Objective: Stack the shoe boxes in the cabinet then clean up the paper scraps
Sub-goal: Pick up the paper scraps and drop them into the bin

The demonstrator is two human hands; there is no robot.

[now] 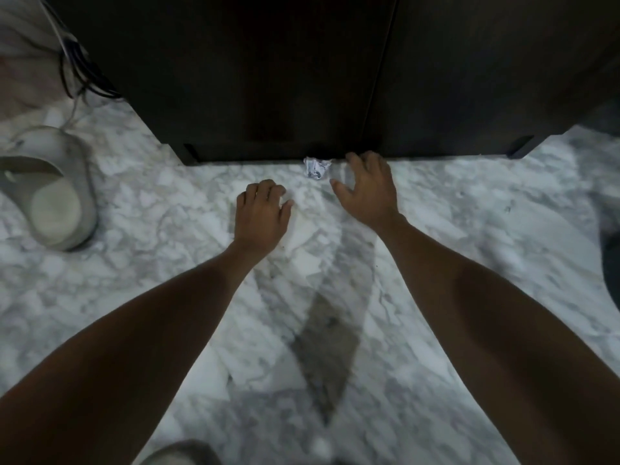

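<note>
A dark wooden cabinet point(302, 72) fills the top of the view with both doors shut; no shoe boxes show. A crumpled white paper scrap point(316, 167) lies on the marble floor right against the cabinet's base. My right hand point(367, 189) hovers just right of the scrap, fingers spread, holding nothing. My left hand point(263, 213) is lower and to the left of the scrap, its fingers curled under; whether anything is in it is hidden.
A grey slipper point(50, 189) lies on the white marble floor point(469, 229) at the left. Black and white cables point(77, 68) hang beside the cabinet's left side. Another grey shoe tip point(174, 454) shows at the bottom edge.
</note>
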